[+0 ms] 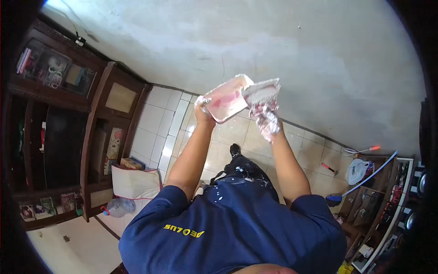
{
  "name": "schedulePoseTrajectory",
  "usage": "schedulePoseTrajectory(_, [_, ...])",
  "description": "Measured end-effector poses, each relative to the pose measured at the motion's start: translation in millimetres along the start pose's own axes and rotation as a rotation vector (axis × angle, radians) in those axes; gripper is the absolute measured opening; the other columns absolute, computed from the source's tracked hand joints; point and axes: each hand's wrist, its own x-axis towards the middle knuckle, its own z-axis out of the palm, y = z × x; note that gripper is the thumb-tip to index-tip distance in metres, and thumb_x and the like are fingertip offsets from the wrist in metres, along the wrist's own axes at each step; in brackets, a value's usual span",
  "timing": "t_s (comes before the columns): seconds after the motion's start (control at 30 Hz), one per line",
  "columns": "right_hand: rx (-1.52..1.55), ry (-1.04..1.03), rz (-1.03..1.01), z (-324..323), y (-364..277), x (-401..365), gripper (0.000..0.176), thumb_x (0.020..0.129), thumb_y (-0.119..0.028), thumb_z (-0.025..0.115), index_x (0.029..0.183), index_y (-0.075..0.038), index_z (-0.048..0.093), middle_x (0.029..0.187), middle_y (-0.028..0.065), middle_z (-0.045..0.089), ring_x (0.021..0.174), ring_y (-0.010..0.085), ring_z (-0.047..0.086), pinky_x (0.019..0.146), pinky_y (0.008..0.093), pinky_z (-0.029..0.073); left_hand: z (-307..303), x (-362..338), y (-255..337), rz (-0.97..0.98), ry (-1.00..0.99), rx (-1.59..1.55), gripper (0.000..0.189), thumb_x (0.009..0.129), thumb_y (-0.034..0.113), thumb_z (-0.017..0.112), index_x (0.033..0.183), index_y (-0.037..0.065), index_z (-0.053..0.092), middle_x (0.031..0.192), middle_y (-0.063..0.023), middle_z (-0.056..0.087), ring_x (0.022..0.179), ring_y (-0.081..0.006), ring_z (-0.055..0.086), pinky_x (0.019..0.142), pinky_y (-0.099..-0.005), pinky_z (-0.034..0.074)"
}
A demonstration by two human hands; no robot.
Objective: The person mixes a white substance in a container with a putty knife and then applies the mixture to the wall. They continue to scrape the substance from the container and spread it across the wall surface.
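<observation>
My left hand is closed around the near left side of a rectangular plaster tray, its pinkish inside smeared with white paste. A flat, wide trowel caked in the same white paste is gripped in my right hand. The blade overlaps the tray's right end in this view. White paste covers much of my right hand and its fingers, and some is on my left thumb. Both hands are out in front of a grey plastered wall.
Dark wooden cabinets stand on the left, with a plastic bottle near their base. On the tiled floor at right lie a red-handled hammer and a blue broom. A cluttered shelf stands at far right.
</observation>
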Motion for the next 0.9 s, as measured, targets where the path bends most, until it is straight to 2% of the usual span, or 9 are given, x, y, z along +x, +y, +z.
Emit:
schedulePoseTrajectory(0.07, [0.022,0.006,-0.101,6.2,-16.4,38.5,0.02,0.084,-0.009,0.061,0.103,-0.011,0.056,0.095,0.0014,0.062,0.083,0.0133,0.061,0.065,0.0267,0.05,11.2,29.0,9.2,-0.023,0.011,-0.113,0.032,0.078,0.021,0.045,0.1,0.0,0.055,0.101,-0.0146,0.059,0.094,-0.0294,0.058,0.081,-0.0399,0.049])
schedulePoseTrajectory(0.2, [0.071,0.074,-0.329,9.0,-42.0,125.0,0.02,0.083,-0.005,0.062,0.102,-0.009,0.057,0.094,0.0013,0.062,0.084,0.0143,0.06,0.064,0.0282,0.05,-30.6,80.8,17.8,0.028,0.055,-0.046,0.037,0.076,0.022,0.047,0.104,0.0,0.056,0.104,-0.0145,0.059,0.096,-0.0297,0.058,0.085,-0.0413,0.047])
schedulePoseTrajectory(0.33, [0.038,0.125,-0.455,21.6,-52.4,185.9,0.02,0.083,-0.006,0.063,0.102,-0.008,0.058,0.097,0.0014,0.062,0.085,0.0155,0.06,0.063,0.029,0.05,-33.4,65.9,53.5,0.022,0.062,0.06,0.04,0.075,0.025,0.047,0.105,0.0,0.056,0.107,-0.0155,0.058,0.097,-0.0317,0.057,0.088,-0.0428,0.046])
schedulePoseTrajectory(0.4, [0.084,0.319,-0.482,25.3,-48.1,209.6,0.022,0.083,-0.007,0.065,0.103,-0.007,0.058,0.099,0.0022,0.062,0.086,0.0158,0.06,0.062,0.0293,0.05,-59.0,64.7,64.8,-0.007,0.101,0.066,0.045,0.075,0.029,0.048,0.11,0.001,0.055,0.109,-0.0166,0.057,0.099,-0.034,0.056,0.089,-0.0441,0.046])
schedulePoseTrajectory(0.6, [0.144,0.405,-0.43,0.9,-22.7,237.9,0.023,0.083,-0.008,0.064,0.105,-0.007,0.057,0.098,0.0025,0.062,0.085,0.0146,0.059,0.062,0.0295,0.051,-82.1,56.0,71.2,-0.072,0.169,0.093,0.05,0.071,0.04,0.052,0.111,0.01,0.054,0.113,-0.0158,0.056,0.104,-0.0358,0.054,0.091,-0.0494,0.044])
schedulePoseTrajectory(0.67, [0.081,0.339,-0.39,-17.4,-13.8,242.3,0.022,0.084,-0.013,0.065,0.105,-0.011,0.057,0.102,0.0016,0.062,0.095,0.0182,0.06,0.072,0.0342,0.048,-95.0,68.4,70.3,-0.093,0.103,0.116,0.053,0.07,0.042,0.052,0.112,0.011,0.054,0.116,-0.0156,0.055,0.107,-0.0363,0.053,0.093,-0.0504,0.042])
schedulePoseTrajectory(0.73, [0.061,0.28,-0.425,-27.8,-9.9,234.9,0.019,0.084,-0.013,0.064,0.102,-0.011,0.058,0.1,0.002,0.062,0.09,0.0165,0.06,0.069,0.0322,0.05,-89.0,70.2,70.7,-0.132,0.008,0.049,0.055,0.071,0.042,0.051,0.115,0.01,0.053,0.117,-0.0165,0.054,0.108,-0.0369,0.052,0.094,-0.0499,0.041])
schedulePoseTrajectory(0.77, [0.074,0.306,-0.413,-32.0,-8.8,228.9,0.018,0.085,-0.012,0.063,0.102,-0.01,0.058,0.099,0.0024,0.062,0.088,0.0166,0.06,0.068,0.0319,0.05,-86.4,70.9,72.1,-0.177,0.101,0.067,0.057,0.071,0.041,0.05,0.117,0.008,0.051,0.118,-0.0175,0.053,0.109,-0.0374,0.051,0.095,-0.0501,0.04])
schedulePoseTrajectory(0.9, [0.038,0.26,-0.539,6.5,-44.1,195.5,0.021,0.083,-0.007,0.062,0.104,-0.005,0.057,0.099,0.0048,0.062,0.084,0.018,0.061,0.061,0.0315,0.052,-98.3,81.4,72.2,-0.216,0.013,0.048,0.057,0.072,0.041,0.049,0.119,0.008,0.049,0.121,-0.0182,0.051,0.111,-0.0379,0.05,0.095,-0.0504,0.041])
